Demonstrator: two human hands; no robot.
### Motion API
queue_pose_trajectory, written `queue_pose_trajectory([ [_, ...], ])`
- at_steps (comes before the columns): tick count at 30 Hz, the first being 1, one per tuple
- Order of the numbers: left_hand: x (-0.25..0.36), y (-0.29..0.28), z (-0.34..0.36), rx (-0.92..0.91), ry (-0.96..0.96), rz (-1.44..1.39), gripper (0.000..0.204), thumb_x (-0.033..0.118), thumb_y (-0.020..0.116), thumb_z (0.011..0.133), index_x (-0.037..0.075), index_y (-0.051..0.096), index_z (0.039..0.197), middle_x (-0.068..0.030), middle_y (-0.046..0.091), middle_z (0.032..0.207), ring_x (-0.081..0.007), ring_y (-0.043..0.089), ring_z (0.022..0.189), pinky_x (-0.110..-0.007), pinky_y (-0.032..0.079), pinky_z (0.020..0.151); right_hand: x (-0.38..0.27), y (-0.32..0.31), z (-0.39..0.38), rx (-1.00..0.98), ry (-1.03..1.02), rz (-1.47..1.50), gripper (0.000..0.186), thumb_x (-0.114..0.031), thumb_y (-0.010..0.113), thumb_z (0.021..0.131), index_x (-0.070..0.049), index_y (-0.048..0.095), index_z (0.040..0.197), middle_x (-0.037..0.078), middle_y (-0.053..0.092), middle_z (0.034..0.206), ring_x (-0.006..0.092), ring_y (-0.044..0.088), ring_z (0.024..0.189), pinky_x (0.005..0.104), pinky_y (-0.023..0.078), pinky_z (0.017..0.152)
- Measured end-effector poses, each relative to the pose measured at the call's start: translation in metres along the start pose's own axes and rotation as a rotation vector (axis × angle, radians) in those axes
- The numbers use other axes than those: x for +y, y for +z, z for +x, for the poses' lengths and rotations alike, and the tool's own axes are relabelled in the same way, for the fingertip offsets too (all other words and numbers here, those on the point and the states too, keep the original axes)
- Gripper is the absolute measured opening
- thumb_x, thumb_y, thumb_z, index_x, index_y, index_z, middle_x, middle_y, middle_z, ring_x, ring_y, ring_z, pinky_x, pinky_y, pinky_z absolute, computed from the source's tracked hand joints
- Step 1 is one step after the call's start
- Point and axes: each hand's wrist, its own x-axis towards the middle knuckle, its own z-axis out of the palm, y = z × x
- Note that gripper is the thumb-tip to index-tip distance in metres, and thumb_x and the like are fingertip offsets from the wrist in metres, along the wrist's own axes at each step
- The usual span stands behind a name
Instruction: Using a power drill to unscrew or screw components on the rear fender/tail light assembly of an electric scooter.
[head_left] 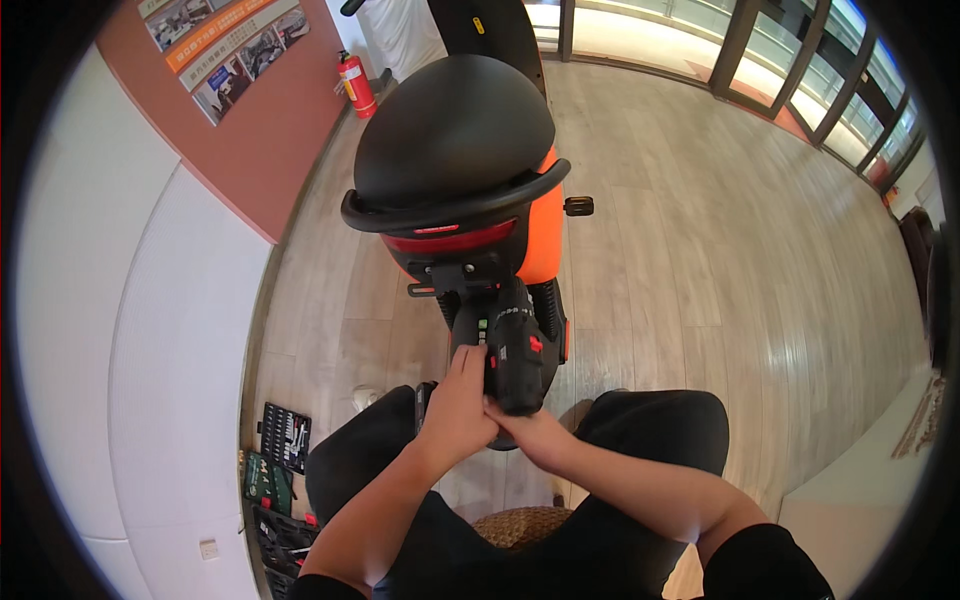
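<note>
Bare forearms [640, 482] reached to a black drill [518, 370] — left hand [460, 405] gripping it, right hand [532, 436] close by, its hold hidden — behind an orange-and-black two-wheeler [465, 160].

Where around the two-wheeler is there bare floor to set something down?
The widest free floor lies between the two-wheeler and the glass doors; a narrower strip borders the red wall panel. It's crowded at lower left, around tool cases, and behind the seat, around hands and drill.
</note>
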Motion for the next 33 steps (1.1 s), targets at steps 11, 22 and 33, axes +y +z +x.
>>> queue_pose_trajectory([
  [11, -0.029, -0.008, 0.006, -0.041, 0.056, 0.023, 0.068, 0.001, 0.073, 0.07, 0.0, 0.047, 0.133, -0.0219, 0.054, 0.13, -0.0477, 0.061, 0.111, -0.05, 0.054, 0.088, 0.016, 0.01, 0.02, 0.122, -0.373, -0.196, 0.026, -0.017, 0.07, 0.101, -0.004, 0.061, 0.121, 0.002, 0.065, 0.102, 0.0118, 0.063, 0.093, 0.031, 0.055, 0.082],
  [22, -0.022, 0.005, 0.008, 0.113, 0.087, -0.134, 0.056, 0.005, 0.078, 0.076, -0.001, 0.053, 0.126, -0.0226, 0.062, 0.109, -0.0439, 0.063, 0.1, -0.044, 0.051, 0.086, -0.014, 0.001, 0.014, 0.04, -0.431, -0.307, 0.032, -0.015, 0.074, 0.096, -0.004, 0.057, 0.121, 0.003, 0.065, 0.101, 0.0108, 0.062, 0.089, 0.0306, 0.055, 0.075],
  [33, -0.011, 0.015, 0.001, 0.162, 0.044, -0.129, 0.054, 0.005, 0.077, 0.077, -0.002, 0.053, 0.125, -0.023, 0.062, 0.113, -0.0463, 0.062, 0.103, -0.046, 0.051, 0.088, -0.015, -0.005, 0.008, 0.075, -0.43, -0.351, 0.043, -0.019, 0.076, 0.094, -0.004, 0.053, 0.127, 0.005, 0.063, 0.11, 0.0137, 0.061, 0.098, 0.0328, 0.054, 0.086],
])
